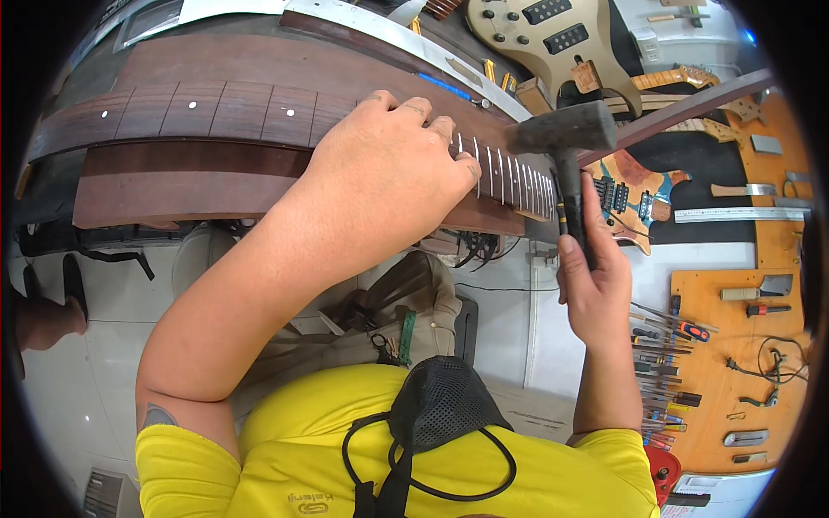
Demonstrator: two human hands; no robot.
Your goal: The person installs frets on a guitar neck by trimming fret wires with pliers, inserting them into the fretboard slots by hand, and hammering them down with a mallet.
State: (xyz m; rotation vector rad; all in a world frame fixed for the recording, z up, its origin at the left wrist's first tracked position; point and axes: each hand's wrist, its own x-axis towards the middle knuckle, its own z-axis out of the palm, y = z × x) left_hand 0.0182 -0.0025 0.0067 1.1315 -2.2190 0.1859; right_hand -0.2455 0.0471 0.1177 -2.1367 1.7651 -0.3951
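Note:
A long dark fretboard (237, 112) with pale round dots lies across the bench. Shiny fret wires (490, 168) cross its right part, while bare slots show on the left. My left hand (389, 155) is closed over the board, fingers curled toward its far edge; the thumb and whatever lies beneath the palm are hidden. In my right hand (596, 285) is a black mallet (566, 177), gripped by the handle. Its dark head (566, 128) hangs just beyond the fretted end, slightly blurred on its left side. I cannot tell if it touches anything.
Under the fretboard is a brown wooden board (190, 186). A blue pen-like tool (449, 85) lies behind it. Guitar bodies (553, 39) are at the back right. Tools line an orange panel (699, 293) on the right. Another person's foot (73, 289) shows at the left.

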